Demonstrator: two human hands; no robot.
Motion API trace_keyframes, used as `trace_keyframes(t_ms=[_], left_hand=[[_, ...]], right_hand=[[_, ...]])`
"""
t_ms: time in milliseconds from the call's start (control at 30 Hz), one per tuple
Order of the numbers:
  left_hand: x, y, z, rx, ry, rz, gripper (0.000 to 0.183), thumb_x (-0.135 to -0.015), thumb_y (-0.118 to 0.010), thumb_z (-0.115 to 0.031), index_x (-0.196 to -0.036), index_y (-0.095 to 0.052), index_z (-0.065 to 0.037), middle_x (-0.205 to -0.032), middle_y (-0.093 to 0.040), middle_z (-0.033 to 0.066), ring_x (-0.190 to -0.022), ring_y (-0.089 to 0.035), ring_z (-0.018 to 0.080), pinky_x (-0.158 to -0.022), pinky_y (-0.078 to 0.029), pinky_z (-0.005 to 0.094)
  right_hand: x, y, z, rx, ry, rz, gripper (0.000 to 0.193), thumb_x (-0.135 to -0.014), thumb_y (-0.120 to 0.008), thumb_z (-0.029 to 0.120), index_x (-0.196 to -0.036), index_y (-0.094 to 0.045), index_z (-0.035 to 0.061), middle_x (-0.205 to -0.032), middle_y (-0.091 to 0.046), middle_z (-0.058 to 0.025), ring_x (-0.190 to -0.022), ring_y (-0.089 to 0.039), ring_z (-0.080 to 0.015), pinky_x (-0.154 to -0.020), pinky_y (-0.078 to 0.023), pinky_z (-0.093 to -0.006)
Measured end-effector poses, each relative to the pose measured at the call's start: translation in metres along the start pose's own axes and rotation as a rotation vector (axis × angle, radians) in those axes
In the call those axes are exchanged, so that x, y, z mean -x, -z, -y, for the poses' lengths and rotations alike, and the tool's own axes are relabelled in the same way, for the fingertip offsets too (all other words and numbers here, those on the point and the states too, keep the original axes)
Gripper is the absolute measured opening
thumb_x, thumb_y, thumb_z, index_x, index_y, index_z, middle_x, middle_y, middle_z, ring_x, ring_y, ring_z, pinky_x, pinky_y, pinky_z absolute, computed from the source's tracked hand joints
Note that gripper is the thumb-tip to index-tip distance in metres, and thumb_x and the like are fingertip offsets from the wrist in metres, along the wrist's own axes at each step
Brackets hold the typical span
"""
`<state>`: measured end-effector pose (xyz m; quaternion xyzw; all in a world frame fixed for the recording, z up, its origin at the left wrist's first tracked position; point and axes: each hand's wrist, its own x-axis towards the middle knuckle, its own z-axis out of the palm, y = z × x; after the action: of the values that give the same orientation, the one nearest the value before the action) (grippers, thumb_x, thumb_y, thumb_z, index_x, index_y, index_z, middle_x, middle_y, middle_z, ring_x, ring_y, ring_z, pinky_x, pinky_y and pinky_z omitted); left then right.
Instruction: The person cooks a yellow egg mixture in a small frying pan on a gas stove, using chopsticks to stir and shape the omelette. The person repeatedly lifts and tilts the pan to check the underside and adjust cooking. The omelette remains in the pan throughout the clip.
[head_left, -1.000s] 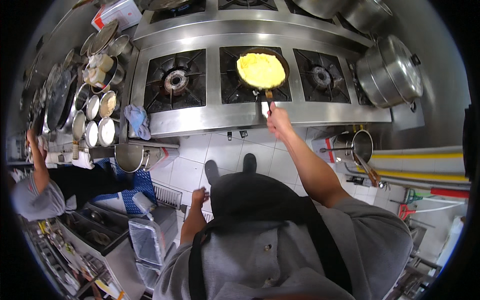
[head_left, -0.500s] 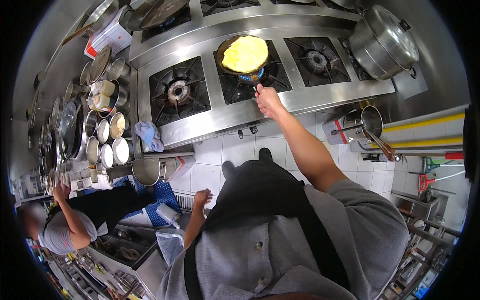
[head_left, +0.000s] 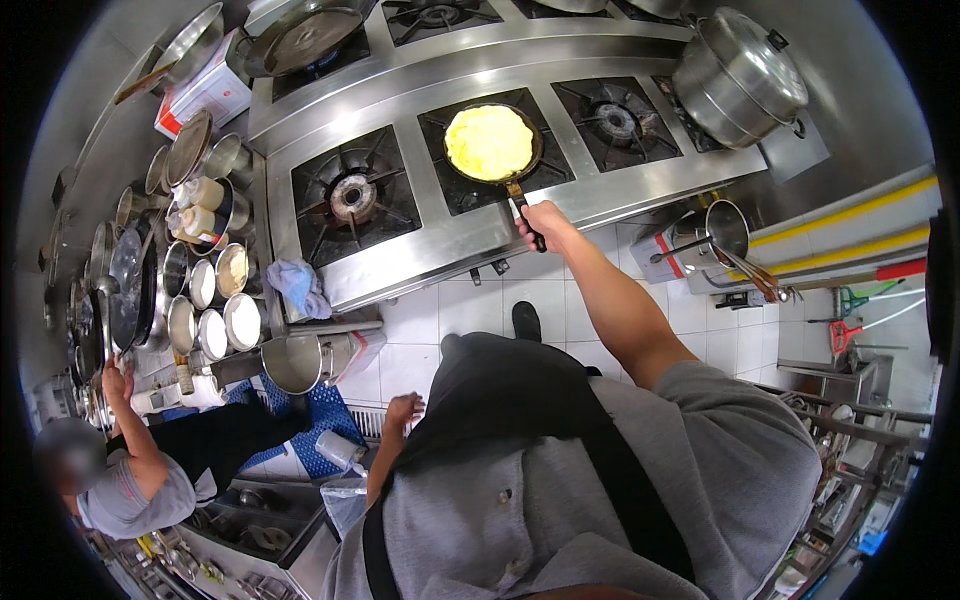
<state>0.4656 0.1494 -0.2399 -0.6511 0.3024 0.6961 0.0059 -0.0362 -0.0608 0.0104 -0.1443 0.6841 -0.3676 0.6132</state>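
Note:
My right hand (head_left: 547, 226) is closed round the black handle of a small frying pan (head_left: 538, 152) above the middle front burner. A round yellow omelette (head_left: 489, 142) covers most of the pan's bottom, and the pan looks close to level. The burner's flame is hidden beneath the pan. Low at my left side hangs my left hand (head_left: 405, 410), its fingers loosely curled, with nothing visible in them.
Unlit burners (head_left: 352, 198) flank the pan. A large lidded steamer pot (head_left: 745, 80) stands at the range's right end. Bowls, squeeze bottles (head_left: 207, 193) and a blue cloth (head_left: 298, 288) are at left. A co-worker (head_left: 150, 480) holds a ladle at far left.
The pan has come toward me and levelled from a tilt. The omelette lies more centred in it, and the flame seen before is now covered. The co-worker's ladle has moved.

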Motion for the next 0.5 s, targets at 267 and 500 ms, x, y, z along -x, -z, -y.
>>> trace_keyframes(t_ms=[267, 500], left_hand=[[0.007, 0.033, 0.056, -0.117, -0.241, 0.15, 0.036, -0.089, -0.051, -0.035, -0.092, -0.066, -0.003, -0.078, -0.067, 0.0069, -0.071, -0.063, 0.0179, -0.061, -0.05, 0.0316], [0.016, 0.063, -0.006, -0.207, -0.143, 0.061, 0.034, -0.09, -0.049, -0.033, -0.095, -0.066, -0.004, -0.082, -0.067, 0.0062, -0.07, -0.062, 0.018, -0.063, -0.049, 0.0325]], right_hand=[[0.001, 0.012, 0.04, 0.17, 0.223, -0.225, 0.04, -0.095, -0.048, 0.039, -0.069, -0.05, 0.0082, -0.048, -0.037, 0.0012, -0.036, -0.028, -0.0106, -0.035, -0.018, -0.0303], [0.058, 0.019, 0.191, 0.444, 0.501, -0.472, 0.047, -0.092, -0.052, 0.043, -0.063, -0.051, 0.0072, -0.05, -0.044, -0.0013, -0.038, -0.035, -0.0122, -0.037, -0.024, -0.0313]])
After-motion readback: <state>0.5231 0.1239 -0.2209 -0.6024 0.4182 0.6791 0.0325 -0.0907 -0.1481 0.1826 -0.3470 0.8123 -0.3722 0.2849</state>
